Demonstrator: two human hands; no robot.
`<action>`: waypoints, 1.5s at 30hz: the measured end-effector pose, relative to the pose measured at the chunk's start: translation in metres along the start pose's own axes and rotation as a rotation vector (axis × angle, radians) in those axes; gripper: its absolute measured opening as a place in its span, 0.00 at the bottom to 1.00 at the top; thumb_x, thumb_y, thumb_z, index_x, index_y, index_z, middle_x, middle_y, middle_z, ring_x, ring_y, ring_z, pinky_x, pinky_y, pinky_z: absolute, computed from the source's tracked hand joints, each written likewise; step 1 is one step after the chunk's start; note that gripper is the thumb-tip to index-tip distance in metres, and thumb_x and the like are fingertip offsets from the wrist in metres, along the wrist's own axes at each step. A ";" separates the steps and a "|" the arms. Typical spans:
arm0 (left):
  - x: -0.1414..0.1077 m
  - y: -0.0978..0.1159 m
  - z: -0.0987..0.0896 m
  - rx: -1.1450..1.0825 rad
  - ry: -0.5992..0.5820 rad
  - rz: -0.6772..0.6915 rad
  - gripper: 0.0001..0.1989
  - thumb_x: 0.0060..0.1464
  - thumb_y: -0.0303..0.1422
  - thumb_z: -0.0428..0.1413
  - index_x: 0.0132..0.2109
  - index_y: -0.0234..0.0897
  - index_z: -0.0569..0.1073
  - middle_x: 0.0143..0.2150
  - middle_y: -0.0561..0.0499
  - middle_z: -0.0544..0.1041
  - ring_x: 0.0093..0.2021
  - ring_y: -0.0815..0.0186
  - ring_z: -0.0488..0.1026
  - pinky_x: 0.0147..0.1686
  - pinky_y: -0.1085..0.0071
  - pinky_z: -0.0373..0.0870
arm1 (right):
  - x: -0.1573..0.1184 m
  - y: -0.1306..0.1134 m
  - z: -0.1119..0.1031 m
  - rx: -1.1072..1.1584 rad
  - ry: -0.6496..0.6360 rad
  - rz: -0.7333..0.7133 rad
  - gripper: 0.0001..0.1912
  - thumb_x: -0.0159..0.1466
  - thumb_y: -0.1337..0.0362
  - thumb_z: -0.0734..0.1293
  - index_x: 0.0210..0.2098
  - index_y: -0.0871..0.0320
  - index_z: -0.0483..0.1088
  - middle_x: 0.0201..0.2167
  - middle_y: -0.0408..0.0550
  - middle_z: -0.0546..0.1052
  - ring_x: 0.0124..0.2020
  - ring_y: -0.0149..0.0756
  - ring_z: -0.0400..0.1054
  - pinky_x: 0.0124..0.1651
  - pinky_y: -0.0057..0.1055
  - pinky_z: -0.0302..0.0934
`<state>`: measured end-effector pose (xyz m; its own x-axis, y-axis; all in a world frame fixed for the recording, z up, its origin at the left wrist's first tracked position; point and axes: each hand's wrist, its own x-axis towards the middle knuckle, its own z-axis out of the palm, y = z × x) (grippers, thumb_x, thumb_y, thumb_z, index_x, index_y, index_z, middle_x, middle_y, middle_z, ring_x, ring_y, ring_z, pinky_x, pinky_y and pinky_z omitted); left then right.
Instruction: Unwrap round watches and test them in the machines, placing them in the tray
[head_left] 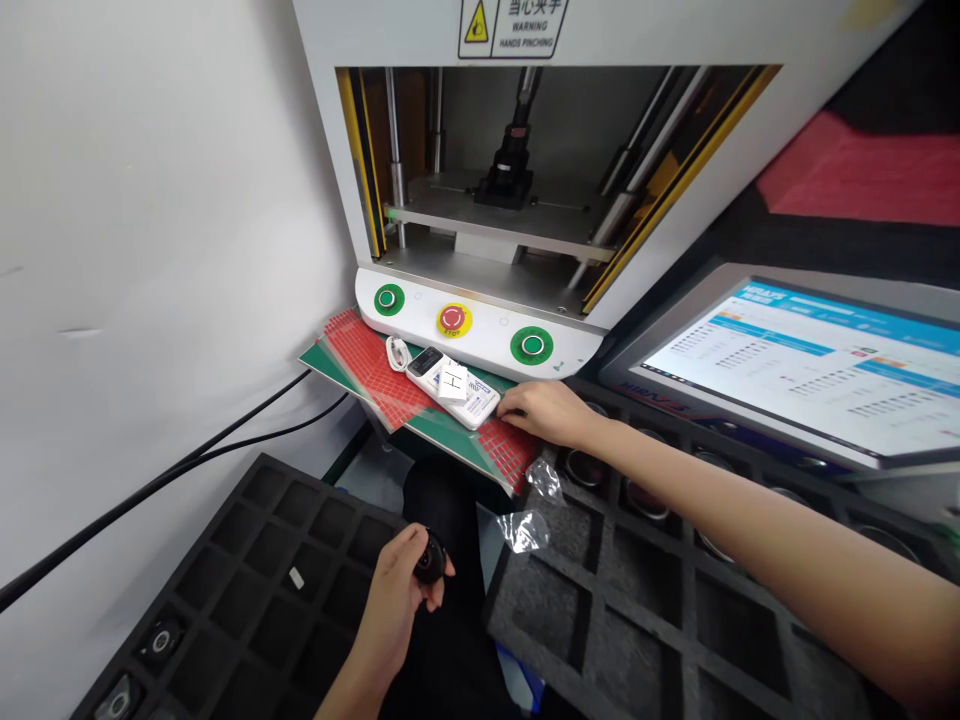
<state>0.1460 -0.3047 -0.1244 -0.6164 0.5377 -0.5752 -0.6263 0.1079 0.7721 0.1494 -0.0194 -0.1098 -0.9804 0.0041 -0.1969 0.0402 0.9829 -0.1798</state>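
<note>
Over the gap between two foam trays, my left hand [401, 575] is closed around a round black part [430, 558]. My right hand [541, 411] reaches to the red grid sheet [506, 450] on the green mat, its fingers bent together beside the end of a white device [480, 403]. What those fingertips hold, if anything, is too small to make out. A small white square marked with lines [452, 382] lies on the device. Left of it sits a coiled white cable [397, 353].
Behind stands a press [480, 340] with two green buttons and a red stop button. The left foam tray [259, 495] holds a few black parts; the right foam tray [600, 620] has round parts at its back. Clear plastic film [525, 530] lies there. A monitor [810, 360] stands right.
</note>
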 end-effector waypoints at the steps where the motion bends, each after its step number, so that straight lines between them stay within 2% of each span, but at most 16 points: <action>1: 0.000 0.000 0.000 0.001 0.000 -0.002 0.22 0.45 0.49 0.62 0.24 0.35 0.66 0.22 0.54 0.72 0.17 0.76 0.61 0.18 0.77 0.54 | 0.000 0.000 0.000 0.001 0.001 -0.001 0.08 0.70 0.62 0.66 0.40 0.61 0.73 0.41 0.48 0.77 0.43 0.36 0.73 0.48 0.39 0.69; 8: -0.001 -0.001 -0.002 0.005 -0.001 0.004 0.21 0.46 0.49 0.61 0.24 0.35 0.67 0.22 0.54 0.72 0.17 0.76 0.62 0.19 0.76 0.54 | 0.001 -0.002 0.000 -0.019 -0.006 0.012 0.08 0.70 0.62 0.66 0.39 0.61 0.73 0.40 0.47 0.77 0.42 0.36 0.73 0.47 0.39 0.69; 15: -0.001 -0.003 -0.002 -0.003 0.005 -0.008 0.22 0.45 0.49 0.61 0.24 0.35 0.66 0.22 0.54 0.72 0.17 0.76 0.62 0.19 0.77 0.54 | -0.001 -0.002 0.001 -0.038 -0.005 0.000 0.07 0.70 0.63 0.66 0.43 0.61 0.73 0.42 0.48 0.76 0.43 0.36 0.73 0.48 0.40 0.69; 26: -0.001 -0.004 -0.002 -0.005 -0.007 0.007 0.21 0.47 0.48 0.60 0.25 0.35 0.66 0.23 0.54 0.72 0.17 0.75 0.61 0.19 0.76 0.54 | 0.001 -0.001 0.004 -0.021 0.009 0.019 0.08 0.70 0.62 0.66 0.39 0.61 0.73 0.41 0.47 0.77 0.42 0.36 0.73 0.47 0.39 0.69; 31: -0.005 -0.002 -0.003 0.012 -0.069 0.044 0.16 0.48 0.44 0.62 0.29 0.35 0.68 0.25 0.53 0.74 0.21 0.72 0.65 0.22 0.75 0.59 | 0.001 -0.002 0.004 0.021 0.029 0.039 0.09 0.70 0.62 0.66 0.39 0.62 0.73 0.40 0.47 0.77 0.40 0.35 0.73 0.46 0.38 0.70; 34: -0.015 0.001 -0.001 0.056 -0.092 0.098 0.14 0.49 0.41 0.63 0.31 0.34 0.71 0.29 0.49 0.78 0.24 0.70 0.67 0.25 0.74 0.63 | -0.002 -0.002 -0.001 0.077 0.089 0.081 0.09 0.70 0.62 0.66 0.38 0.62 0.72 0.37 0.46 0.76 0.37 0.33 0.72 0.44 0.37 0.69; 37: -0.030 0.006 0.003 0.155 -0.056 0.172 0.12 0.52 0.41 0.62 0.35 0.35 0.75 0.33 0.47 0.81 0.25 0.69 0.68 0.28 0.73 0.65 | -0.020 -0.013 -0.014 0.185 0.243 0.143 0.08 0.70 0.63 0.65 0.36 0.61 0.71 0.35 0.47 0.76 0.34 0.34 0.72 0.42 0.36 0.69; 39: -0.041 0.010 0.006 0.269 -0.041 0.224 0.11 0.53 0.39 0.61 0.38 0.36 0.77 0.35 0.46 0.82 0.25 0.68 0.67 0.29 0.72 0.66 | -0.046 -0.030 -0.025 0.293 0.379 0.178 0.10 0.70 0.62 0.61 0.36 0.59 0.70 0.33 0.49 0.76 0.32 0.35 0.72 0.39 0.34 0.68; 42: -0.058 0.014 0.016 0.377 -0.027 0.303 0.09 0.52 0.36 0.60 0.39 0.39 0.81 0.34 0.47 0.83 0.23 0.67 0.66 0.29 0.71 0.67 | -0.103 -0.070 -0.037 0.469 0.527 0.200 0.15 0.70 0.54 0.57 0.33 0.54 0.69 0.25 0.47 0.75 0.24 0.36 0.72 0.27 0.29 0.68; 45: -0.070 0.011 0.031 0.353 -0.010 0.344 0.08 0.51 0.35 0.60 0.38 0.41 0.82 0.33 0.48 0.83 0.23 0.66 0.69 0.31 0.70 0.69 | -0.165 -0.113 -0.030 0.775 0.638 0.269 0.15 0.65 0.50 0.65 0.24 0.48 0.69 0.18 0.44 0.72 0.17 0.38 0.68 0.18 0.30 0.66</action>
<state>0.1977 -0.3153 -0.0672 -0.7536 0.5997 -0.2691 -0.1858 0.1984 0.9623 0.3009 -0.1259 -0.0275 -0.8314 0.5245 0.1836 0.1648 0.5482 -0.8199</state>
